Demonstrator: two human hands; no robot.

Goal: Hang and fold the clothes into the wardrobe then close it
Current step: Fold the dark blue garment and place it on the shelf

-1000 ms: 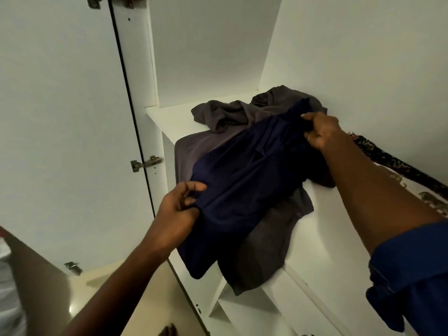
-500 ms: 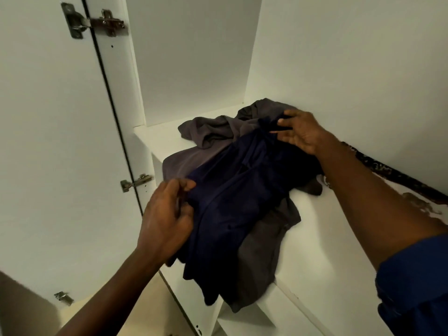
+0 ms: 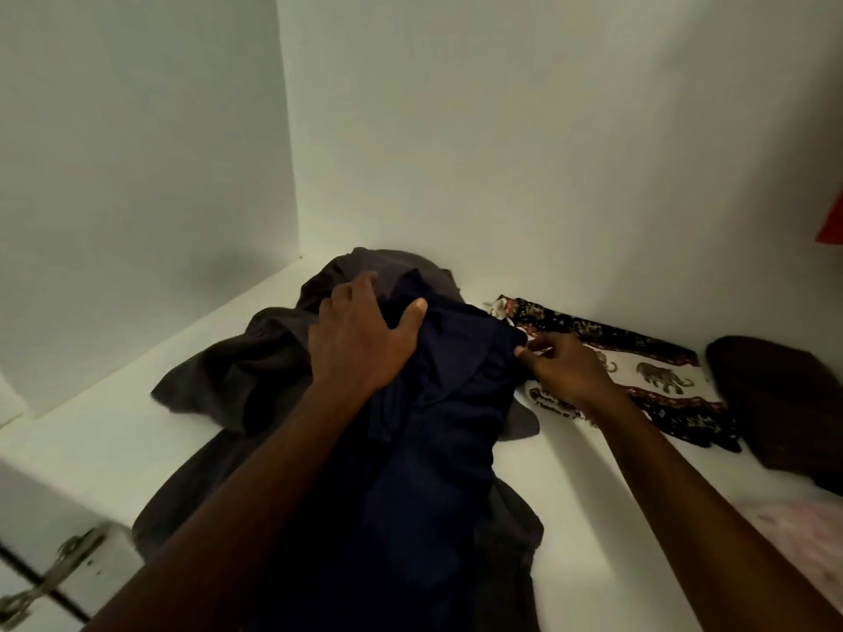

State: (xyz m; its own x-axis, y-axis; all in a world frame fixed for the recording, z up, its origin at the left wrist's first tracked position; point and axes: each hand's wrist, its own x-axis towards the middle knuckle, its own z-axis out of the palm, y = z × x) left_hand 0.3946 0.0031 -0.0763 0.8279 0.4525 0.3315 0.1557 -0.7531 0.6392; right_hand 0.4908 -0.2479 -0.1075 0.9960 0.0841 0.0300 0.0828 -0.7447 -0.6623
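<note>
Clothes are only partly put away: the blue cloth [image 3: 447, 403] lies bunched on the grey cloth [image 3: 237, 376] in the middle of the frame, both spilling over the front of the white shelf [image 3: 593, 494], so folding and shutting the wardrobe look left to do. The left hand [image 3: 360, 344] presses flat on the pile, fingers spread, while the right hand [image 3: 565, 371], just right of it, pinches the blue cloth's edge beside the elephant cloth [image 3: 657, 380].

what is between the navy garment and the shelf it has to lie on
The crumpled grey garment lies under the navy garment, between it and the shelf. Nothing separates the hands from it: the left hand presses on it and the right hand pinches its edge.
</note>
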